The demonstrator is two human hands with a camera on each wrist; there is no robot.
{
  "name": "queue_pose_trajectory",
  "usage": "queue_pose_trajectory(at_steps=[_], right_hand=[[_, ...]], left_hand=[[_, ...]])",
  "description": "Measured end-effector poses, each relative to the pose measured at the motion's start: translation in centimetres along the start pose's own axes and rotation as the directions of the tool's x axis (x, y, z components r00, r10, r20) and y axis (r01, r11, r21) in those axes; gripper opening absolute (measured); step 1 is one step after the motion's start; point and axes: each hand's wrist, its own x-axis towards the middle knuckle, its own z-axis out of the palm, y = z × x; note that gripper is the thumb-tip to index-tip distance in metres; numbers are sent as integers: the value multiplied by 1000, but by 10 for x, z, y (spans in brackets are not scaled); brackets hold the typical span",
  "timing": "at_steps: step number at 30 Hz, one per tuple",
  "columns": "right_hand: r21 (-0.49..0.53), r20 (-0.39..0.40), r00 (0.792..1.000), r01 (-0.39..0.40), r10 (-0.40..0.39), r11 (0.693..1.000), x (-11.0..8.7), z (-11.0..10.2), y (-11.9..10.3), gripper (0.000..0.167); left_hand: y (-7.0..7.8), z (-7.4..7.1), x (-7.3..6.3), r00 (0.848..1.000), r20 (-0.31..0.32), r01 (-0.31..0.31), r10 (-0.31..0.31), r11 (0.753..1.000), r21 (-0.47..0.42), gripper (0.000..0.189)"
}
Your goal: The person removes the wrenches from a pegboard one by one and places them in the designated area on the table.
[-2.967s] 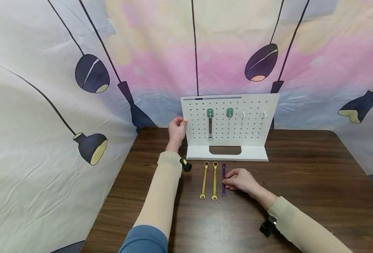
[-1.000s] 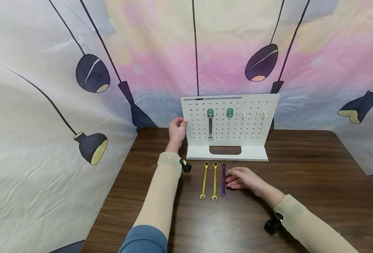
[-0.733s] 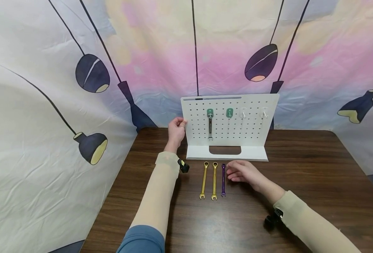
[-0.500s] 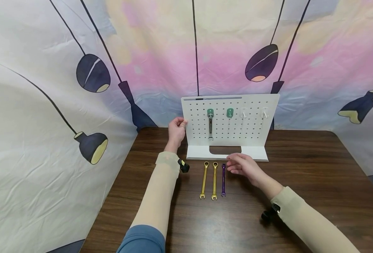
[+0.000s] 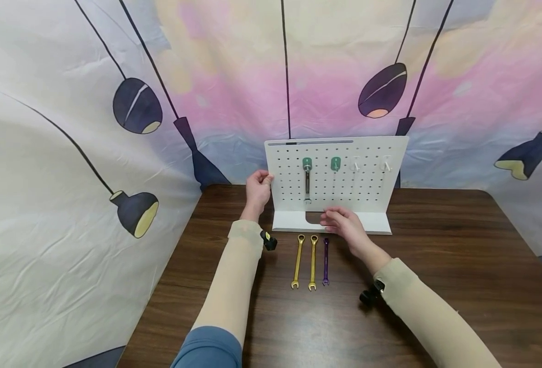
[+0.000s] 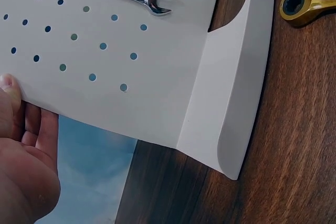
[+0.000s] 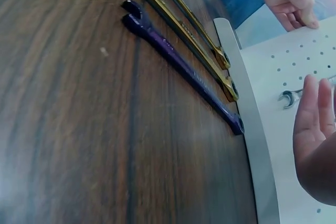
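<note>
My left hand point(image 5: 258, 191) pinches the left edge of a white pegboard stand point(image 5: 284, 197), thumb on the front and fingers behind. Over the stand's foot hovers my right hand point(image 5: 344, 227), fingers loosely bent with nothing in them. A silver combination wrench point(image 5: 307, 183) hangs on the board from a green hook point(image 5: 307, 162). On the table in front lie two gold wrenches point(image 5: 298, 260) point(image 5: 313, 263) and a shorter purple wrench point(image 5: 326, 261), side by side. In the right wrist view the purple wrench point(image 7: 184, 69) lies nearest the camera, its ring end by the stand.
A second green hook point(image 5: 335, 163) and two clear hooks point(image 5: 355, 164) point(image 5: 385, 164) sit along the board's upper part. Brown wooden table point(image 5: 459, 266) spreads around the stand. Behind it hangs a cloth point(image 5: 234, 76) printed with lamps.
My right hand has let go of the purple wrench and moved up and forward to the stand's foot. The wrenches lie where they were. My left hand keeps its hold on the board.
</note>
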Motion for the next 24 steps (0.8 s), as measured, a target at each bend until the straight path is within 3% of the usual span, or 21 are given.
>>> queue_pose_trajectory(at_steps=[9, 24], right_hand=[[-2, -51, 996, 78, -78, 997, 12, 11, -1, 44], [-43, -103, 992, 69, -74, 997, 26, 17, -10, 39]], left_hand=[[1, 0, 1, 1000, -1, 5, -5, 1000, -18, 10], [-2, 1, 1, 1000, 5, -16, 16, 999, -32, 10]])
